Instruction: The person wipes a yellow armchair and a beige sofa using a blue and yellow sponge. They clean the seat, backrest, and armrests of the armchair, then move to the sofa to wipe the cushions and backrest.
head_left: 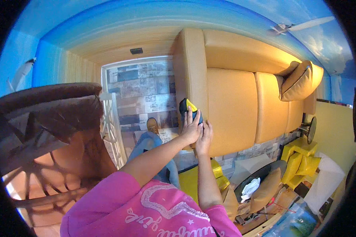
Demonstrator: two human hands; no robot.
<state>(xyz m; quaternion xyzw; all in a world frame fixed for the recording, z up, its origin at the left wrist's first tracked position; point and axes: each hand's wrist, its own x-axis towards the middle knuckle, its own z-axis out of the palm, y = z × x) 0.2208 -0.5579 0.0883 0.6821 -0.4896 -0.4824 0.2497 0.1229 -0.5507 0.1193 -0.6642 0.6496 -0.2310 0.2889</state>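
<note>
A small black, dark-blue and yellow object (191, 108), its exact kind unclear, rests against the tan sofa's armrest (192, 55) near the front end. My left hand (190, 132) lies over it with the fingers stretched along its top, gripping it. Close alongside on the right is my right hand (204, 139), its fingers reaching up to the object's lower edge, loosely extended. My palms and the object's underside are hidden.
The sofa seat (231, 106) stretches right to a tan cushion (302, 81). Dark-draped brown furniture (47, 118) and a white lattice gate (114, 122) stand left. Yellow stools (300, 162) and an oval black table (277, 168) are at the lower right.
</note>
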